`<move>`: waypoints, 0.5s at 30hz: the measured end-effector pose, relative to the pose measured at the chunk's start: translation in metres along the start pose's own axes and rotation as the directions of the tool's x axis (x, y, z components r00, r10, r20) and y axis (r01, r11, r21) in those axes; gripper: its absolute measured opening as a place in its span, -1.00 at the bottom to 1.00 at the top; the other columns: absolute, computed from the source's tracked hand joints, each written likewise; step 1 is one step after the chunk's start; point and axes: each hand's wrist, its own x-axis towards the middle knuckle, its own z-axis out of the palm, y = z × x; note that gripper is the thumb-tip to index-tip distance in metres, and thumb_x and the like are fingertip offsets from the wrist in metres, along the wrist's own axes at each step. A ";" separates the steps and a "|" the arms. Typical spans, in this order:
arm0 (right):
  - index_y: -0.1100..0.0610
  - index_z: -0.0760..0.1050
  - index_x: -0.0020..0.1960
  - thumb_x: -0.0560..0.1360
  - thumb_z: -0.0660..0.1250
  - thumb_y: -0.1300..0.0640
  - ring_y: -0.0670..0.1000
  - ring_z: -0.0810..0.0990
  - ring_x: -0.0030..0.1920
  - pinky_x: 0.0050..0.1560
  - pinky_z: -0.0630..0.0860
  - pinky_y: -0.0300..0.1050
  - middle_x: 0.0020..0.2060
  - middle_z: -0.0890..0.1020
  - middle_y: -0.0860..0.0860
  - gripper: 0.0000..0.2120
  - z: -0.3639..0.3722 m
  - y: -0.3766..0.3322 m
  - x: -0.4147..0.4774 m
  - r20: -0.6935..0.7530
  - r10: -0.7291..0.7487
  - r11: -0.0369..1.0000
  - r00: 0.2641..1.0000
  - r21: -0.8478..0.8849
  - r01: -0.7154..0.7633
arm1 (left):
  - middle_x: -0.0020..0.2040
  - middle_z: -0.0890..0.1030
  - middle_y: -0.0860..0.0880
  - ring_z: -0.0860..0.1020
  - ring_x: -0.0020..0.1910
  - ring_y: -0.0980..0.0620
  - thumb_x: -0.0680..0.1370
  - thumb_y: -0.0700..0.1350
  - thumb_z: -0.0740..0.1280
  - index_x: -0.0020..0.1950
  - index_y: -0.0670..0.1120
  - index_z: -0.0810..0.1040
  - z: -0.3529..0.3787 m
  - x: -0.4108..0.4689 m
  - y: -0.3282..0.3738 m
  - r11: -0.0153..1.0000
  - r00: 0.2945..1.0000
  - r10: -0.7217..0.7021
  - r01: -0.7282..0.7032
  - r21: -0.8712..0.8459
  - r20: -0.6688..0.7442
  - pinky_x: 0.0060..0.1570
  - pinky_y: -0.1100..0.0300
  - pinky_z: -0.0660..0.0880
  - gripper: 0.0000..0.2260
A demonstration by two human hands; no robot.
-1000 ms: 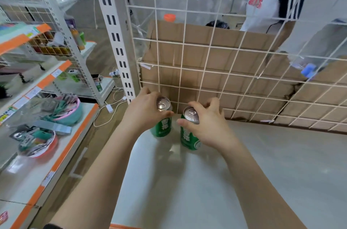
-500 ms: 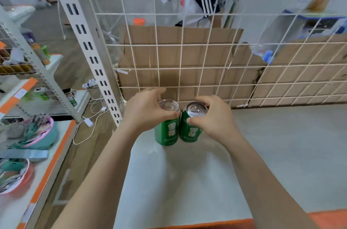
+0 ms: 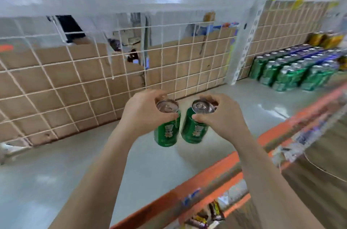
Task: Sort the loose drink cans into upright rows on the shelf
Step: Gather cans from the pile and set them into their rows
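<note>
Shelf (image 3: 93, 163): grid (image 3: 75, 86) backing it; rowed cans (image 3: 287, 73) standing right.
Left hand (image 3: 142, 114): gripping left can (image 3: 167, 131), upright.
Right hand (image 3: 223, 120): gripping right can (image 3: 194, 132), tilting rightward.

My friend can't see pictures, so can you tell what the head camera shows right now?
The left hand and right hand each grip a green drink can by its top, the left can beside the right can, above a pale shelf. A wire grid backed with cardboard stands behind, and rows of cans fill the far right.

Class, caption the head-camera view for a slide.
Left hand grips the left green can, right hand the right green can, over the white shelf; can rows far right.
</note>
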 end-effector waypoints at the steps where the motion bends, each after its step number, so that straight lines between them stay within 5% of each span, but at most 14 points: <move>1: 0.09 0.59 0.04 0.24 0.56 0.17 -0.10 0.52 -0.10 -0.09 0.38 -0.32 -0.17 0.57 -0.10 -0.62 -0.018 0.017 -0.001 -0.009 0.013 1.000 1.000 -0.005 -0.013 | 0.11 0.61 0.05 0.56 0.08 0.03 0.26 0.16 0.52 0.27 0.04 0.52 0.015 0.005 0.018 1.000 1.000 0.011 -0.011 -0.017 0.017 0.10 0.04 0.50 -0.40; 5: 0.07 0.57 0.10 0.24 0.55 0.14 -0.16 0.48 -0.10 -0.23 0.31 -0.55 -0.09 0.55 -0.10 -0.56 -0.094 0.092 0.000 -0.060 0.049 0.998 0.997 -0.045 -0.052 | 0.12 0.59 0.01 0.55 0.07 0.01 0.29 0.12 0.52 0.29 0.01 0.50 0.085 0.024 0.097 0.996 0.995 0.066 -0.061 -0.065 0.073 0.10 0.10 0.49 -0.40; 15: 0.03 0.55 0.13 0.26 0.54 0.07 -0.07 0.55 0.05 0.05 0.45 -0.16 0.02 0.62 -0.07 -0.55 -0.244 0.234 0.010 -0.130 0.161 0.975 0.978 -0.134 -0.178 | 0.08 0.58 -0.01 0.54 0.03 0.03 0.30 0.07 0.53 0.30 -0.02 0.50 0.226 0.088 0.261 0.973 0.955 0.198 -0.164 -0.164 0.219 0.02 0.17 0.44 -0.40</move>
